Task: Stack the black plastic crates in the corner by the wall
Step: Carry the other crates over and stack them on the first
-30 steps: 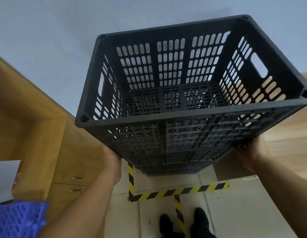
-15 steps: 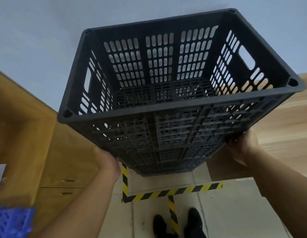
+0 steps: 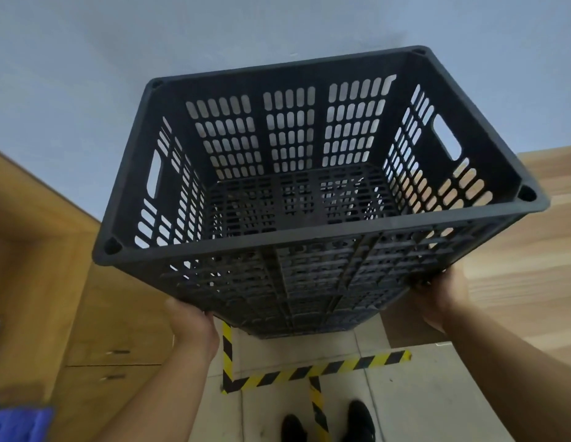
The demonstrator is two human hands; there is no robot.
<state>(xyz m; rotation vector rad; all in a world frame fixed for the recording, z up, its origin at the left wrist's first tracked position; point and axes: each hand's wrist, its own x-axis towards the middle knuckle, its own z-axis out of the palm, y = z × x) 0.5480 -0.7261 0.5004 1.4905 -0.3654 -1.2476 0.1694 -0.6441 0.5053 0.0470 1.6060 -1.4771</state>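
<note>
Above the taped floor (image 3: 309,374), we hold the black crate (image 3: 309,193) aloft against the wall, left hand (image 3: 194,323) and right hand (image 3: 443,298) each clamped under its lower edges; it seems stiff, light, bulky.

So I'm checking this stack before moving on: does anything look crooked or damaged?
The top black crate tilts, its right end higher, both hands gripping its lower corners. No breakage shows.

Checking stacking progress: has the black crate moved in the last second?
Cannot tell. The black crate shifts in frame, but so does the striped floor tape, so the camera moved. Both the left hand and right hand hold it.
</note>
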